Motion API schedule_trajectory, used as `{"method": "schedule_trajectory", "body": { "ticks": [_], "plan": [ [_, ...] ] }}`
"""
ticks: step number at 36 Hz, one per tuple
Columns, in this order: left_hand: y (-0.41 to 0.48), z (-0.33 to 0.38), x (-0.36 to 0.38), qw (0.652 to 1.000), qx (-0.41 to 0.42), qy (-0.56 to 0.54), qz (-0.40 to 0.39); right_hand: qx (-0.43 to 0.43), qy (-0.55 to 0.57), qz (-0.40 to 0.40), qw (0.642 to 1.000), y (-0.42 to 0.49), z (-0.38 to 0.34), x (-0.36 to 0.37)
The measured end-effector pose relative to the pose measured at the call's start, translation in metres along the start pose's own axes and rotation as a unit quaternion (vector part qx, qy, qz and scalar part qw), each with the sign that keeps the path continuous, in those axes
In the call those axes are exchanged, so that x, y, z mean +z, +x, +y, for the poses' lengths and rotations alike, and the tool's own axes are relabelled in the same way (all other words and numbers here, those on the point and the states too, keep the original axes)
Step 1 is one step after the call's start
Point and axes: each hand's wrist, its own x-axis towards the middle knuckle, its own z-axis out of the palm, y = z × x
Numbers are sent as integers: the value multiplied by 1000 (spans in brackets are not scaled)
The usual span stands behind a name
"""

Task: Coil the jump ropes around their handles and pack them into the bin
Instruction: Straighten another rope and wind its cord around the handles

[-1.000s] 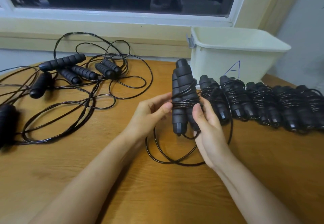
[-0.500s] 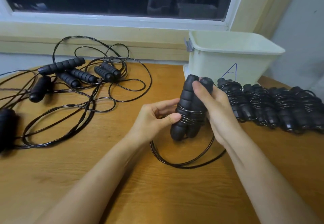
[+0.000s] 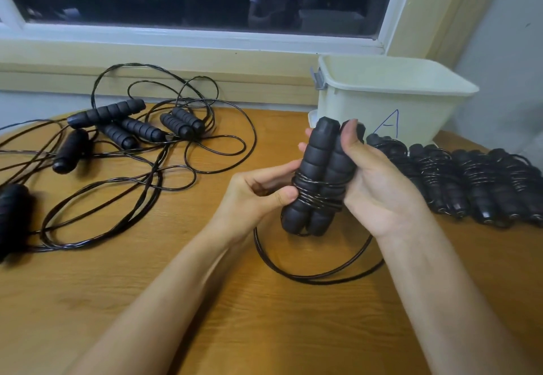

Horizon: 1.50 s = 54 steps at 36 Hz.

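Observation:
A pair of black foam handles [image 3: 318, 174] stands nearly upright above the table, with cord wound several times round its lower half. My right hand [image 3: 379, 183] grips the pair from the right, thumb near the top. My left hand [image 3: 261, 195] holds the wound part from the left, thumb pressed on the coils. The slack cord [image 3: 317, 274] loops on the wooden table [image 3: 264, 330] below. A pale bin [image 3: 390, 101] marked "A" stands behind, its inside hidden.
Several coiled jump ropes [image 3: 470, 186] lie in a row at the right, in front of the bin. Loose jump ropes [image 3: 132, 139] with tangled cords spread over the left of the table. A window ledge [image 3: 176, 80] runs along the back.
The handle pair has tilted and my right hand has shifted from below it to gripping its upper part. The slack loop on the table is shorter than a second ago.

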Motion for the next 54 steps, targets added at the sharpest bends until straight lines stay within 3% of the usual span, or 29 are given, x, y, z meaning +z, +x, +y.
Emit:
{"method": "schedule_trajectory", "body": {
  "ticks": [10, 20, 45, 50, 54],
  "plan": [
    [2, 0, -8, 999, -10, -38, 37, -73, -90, 6, 993, -1, 5, 8],
    [3, -4, -14, 999, -10, -47, 22, -50, 41, -67, 996, -3, 6, 4],
    [-1, 3, 3, 996, 18, -73, 53, -3, 98, 108, 989, 10, 11, 20],
    [4, -7, -3, 994, 32, 9, 105, 30, 80, 103, 991, 11, 17, 34],
    [4, -9, -7, 989, 63, 118, 67, -3, 49, 133, 990, 19, 13, 31]
  ]
}}
